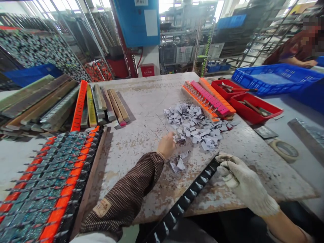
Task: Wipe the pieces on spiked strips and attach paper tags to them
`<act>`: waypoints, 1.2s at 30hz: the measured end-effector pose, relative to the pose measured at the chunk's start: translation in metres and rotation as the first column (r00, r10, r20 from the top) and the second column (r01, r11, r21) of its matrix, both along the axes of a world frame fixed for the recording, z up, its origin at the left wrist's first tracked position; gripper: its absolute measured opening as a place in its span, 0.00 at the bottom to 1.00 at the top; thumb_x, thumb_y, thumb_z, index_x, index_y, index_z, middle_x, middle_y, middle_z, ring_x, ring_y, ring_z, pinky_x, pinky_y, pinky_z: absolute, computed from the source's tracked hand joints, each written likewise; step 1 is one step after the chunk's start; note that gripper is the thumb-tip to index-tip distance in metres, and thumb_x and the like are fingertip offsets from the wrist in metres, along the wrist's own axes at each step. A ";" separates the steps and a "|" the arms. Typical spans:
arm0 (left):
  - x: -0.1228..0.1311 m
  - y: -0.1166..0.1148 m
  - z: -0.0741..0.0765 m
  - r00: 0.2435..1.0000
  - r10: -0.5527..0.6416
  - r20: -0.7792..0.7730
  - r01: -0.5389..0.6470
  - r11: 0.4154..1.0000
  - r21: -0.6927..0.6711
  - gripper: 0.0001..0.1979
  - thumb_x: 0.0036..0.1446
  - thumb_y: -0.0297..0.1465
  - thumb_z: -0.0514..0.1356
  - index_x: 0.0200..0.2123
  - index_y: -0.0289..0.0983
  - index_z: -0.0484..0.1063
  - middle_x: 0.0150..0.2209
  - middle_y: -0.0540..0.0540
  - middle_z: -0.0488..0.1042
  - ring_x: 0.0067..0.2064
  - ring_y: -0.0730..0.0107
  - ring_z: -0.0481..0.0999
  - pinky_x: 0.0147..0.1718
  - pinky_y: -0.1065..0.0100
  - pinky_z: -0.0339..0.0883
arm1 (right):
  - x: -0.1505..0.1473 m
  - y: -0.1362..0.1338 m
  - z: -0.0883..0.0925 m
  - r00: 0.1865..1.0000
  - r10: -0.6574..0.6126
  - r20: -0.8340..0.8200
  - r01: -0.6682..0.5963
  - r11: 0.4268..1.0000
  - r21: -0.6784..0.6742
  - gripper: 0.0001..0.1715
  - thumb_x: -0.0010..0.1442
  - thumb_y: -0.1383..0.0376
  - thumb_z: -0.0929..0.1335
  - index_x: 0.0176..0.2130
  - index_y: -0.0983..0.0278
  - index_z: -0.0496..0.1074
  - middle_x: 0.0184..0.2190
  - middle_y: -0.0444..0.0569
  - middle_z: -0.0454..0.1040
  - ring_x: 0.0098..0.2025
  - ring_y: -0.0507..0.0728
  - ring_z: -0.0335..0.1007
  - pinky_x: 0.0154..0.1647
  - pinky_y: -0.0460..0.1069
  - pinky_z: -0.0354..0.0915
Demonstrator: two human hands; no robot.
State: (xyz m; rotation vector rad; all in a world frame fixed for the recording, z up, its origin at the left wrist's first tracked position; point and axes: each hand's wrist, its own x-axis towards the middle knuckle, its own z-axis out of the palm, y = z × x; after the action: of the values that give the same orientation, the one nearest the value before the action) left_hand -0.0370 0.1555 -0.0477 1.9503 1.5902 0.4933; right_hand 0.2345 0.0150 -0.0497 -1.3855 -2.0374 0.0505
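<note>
My bare left hand [167,145], in a dark checked sleeve, is at the near left edge of a pile of small white paper pieces [197,125]. Its fingers are curled together, and whatever they pinch is hidden. A few loose paper pieces [179,164] lie just below that hand. My right hand [238,180] wears a white glove, with its thumb and fingers closed on the upper end of a long black strip [187,191]. A row of small pale pointed pegs stands along this strip. It slants down over the table's front edge toward my lap.
At left lies a rack of orange, black and glittery strips [63,182] with pointed pegs, below stacked wooden bars [50,101]. Orange and pink strips [209,98] lie behind the paper. Red trays [255,108], a tape roll [284,150] and a blue crate [273,76] are right, near another person.
</note>
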 end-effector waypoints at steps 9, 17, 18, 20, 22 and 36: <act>0.030 -0.081 0.021 0.765 -0.185 0.617 0.288 0.955 -0.071 0.10 0.60 0.25 0.58 0.46 0.36 0.68 0.37 0.46 0.78 0.35 0.70 0.80 0.35 0.70 0.75 | -0.039 0.025 0.013 0.993 0.117 -0.015 -0.116 0.992 0.045 0.08 0.67 0.68 0.63 0.46 0.59 0.68 0.52 0.55 0.74 0.58 0.63 0.71 0.57 0.60 0.72; 0.024 -0.116 0.026 0.881 -0.400 0.252 0.407 0.913 0.026 0.09 0.60 0.33 0.64 0.43 0.37 0.71 0.42 0.42 0.78 0.44 0.57 0.77 0.45 0.59 0.72 | -0.002 0.012 0.015 0.971 -0.016 0.237 -0.029 0.982 0.185 0.02 0.67 0.68 0.66 0.38 0.62 0.69 0.47 0.57 0.75 0.61 0.69 0.68 0.59 0.67 0.69; 0.022 -0.121 0.024 0.875 -0.443 0.197 0.446 0.895 0.030 0.11 0.59 0.34 0.65 0.44 0.37 0.71 0.43 0.41 0.77 0.46 0.55 0.76 0.47 0.58 0.71 | 0.002 0.011 0.013 0.957 -0.015 0.290 -0.042 0.981 0.190 0.02 0.67 0.68 0.66 0.39 0.63 0.70 0.47 0.58 0.76 0.61 0.70 0.68 0.59 0.68 0.68; 0.021 -0.130 0.019 0.861 -0.490 0.140 0.491 0.871 0.026 0.15 0.58 0.33 0.66 0.47 0.37 0.71 0.47 0.40 0.76 0.49 0.54 0.75 0.50 0.57 0.71 | 0.004 0.011 0.009 0.932 -0.008 0.362 -0.067 0.978 0.196 0.03 0.67 0.68 0.67 0.41 0.65 0.72 0.48 0.59 0.76 0.61 0.70 0.68 0.61 0.68 0.67; 0.022 -0.135 0.015 0.860 -0.499 0.108 0.501 0.865 0.010 0.16 0.56 0.30 0.66 0.48 0.36 0.71 0.50 0.39 0.75 0.51 0.54 0.74 0.51 0.58 0.71 | 0.002 0.011 0.008 0.913 -0.010 0.408 -0.076 0.978 0.192 0.05 0.67 0.68 0.67 0.42 0.66 0.73 0.49 0.60 0.76 0.61 0.70 0.68 0.63 0.68 0.64; 0.024 -0.136 0.010 0.853 -0.507 0.123 0.511 0.859 -0.003 0.15 0.56 0.32 0.67 0.46 0.34 0.72 0.52 0.38 0.74 0.50 0.55 0.75 0.51 0.60 0.72 | -0.011 0.032 0.004 0.823 0.156 0.547 -0.148 0.987 -0.060 0.12 0.64 0.69 0.65 0.40 0.66 0.78 0.46 0.59 0.79 0.56 0.68 0.72 0.64 0.65 0.62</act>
State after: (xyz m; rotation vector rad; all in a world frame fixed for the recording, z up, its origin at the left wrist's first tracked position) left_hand -0.0133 0.0197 -0.0381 2.1617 0.9381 0.3452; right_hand 0.2233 0.0473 -0.0457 -1.3461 -2.6254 -0.3023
